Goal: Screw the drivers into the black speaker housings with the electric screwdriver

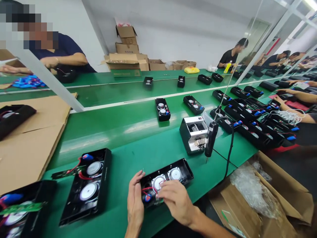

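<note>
A black speaker housing (187,167) lies open on the green bench in front of me. Two round silver speakers (174,174) sit inside it, with red wires and a blue part (148,197) at its left end. My left hand (135,201) rests along the left end of the housing, its fingers extended upward. My right hand (176,201) reaches over the near edge, fingers bent together at the red wires beside the middle speaker. What its fingertips hold is partly hidden.
Two more open housings (106,178) lie to the left. Ahead stands a silver-black machine (194,135), with a hanging electric screwdriver (211,140) beside it. Many housings are stacked at the right. A cardboard box (237,198) with plastic bags sits lower right. Several people work around the line.
</note>
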A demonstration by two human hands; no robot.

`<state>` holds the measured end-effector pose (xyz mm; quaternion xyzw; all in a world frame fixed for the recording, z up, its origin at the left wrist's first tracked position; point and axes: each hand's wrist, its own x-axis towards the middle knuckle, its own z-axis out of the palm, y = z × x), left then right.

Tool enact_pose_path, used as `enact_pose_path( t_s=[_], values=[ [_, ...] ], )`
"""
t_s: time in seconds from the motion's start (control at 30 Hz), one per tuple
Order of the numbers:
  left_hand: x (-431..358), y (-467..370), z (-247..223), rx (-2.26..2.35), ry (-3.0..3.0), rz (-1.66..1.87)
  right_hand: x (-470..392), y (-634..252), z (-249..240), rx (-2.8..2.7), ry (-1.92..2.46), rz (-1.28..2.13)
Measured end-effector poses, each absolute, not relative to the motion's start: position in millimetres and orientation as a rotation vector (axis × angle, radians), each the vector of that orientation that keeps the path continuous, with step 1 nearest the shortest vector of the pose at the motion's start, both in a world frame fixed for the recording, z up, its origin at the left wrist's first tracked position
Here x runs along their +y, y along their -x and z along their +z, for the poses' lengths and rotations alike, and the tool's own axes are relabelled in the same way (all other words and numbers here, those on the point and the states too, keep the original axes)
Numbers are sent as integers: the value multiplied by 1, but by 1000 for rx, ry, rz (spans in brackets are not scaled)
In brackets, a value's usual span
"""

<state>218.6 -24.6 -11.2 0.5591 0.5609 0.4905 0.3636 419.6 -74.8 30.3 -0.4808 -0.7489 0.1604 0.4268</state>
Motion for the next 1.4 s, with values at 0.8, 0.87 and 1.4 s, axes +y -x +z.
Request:
enact_pose_path(
  t_s=[0.8, 0.87, 1.4],
  values=[
    [-38, -218, 23, 1021, -2797, 436, -61, -456, 79, -2564, 1260, 791],
    [-41, -222, 28, 980, -2780, 360, -72, -456, 68, -2489, 1224, 827],
    [73, -235, 74, 911, -2142, 66, 32, -442, 121, -2567, 1528, 1037]
  ],
)
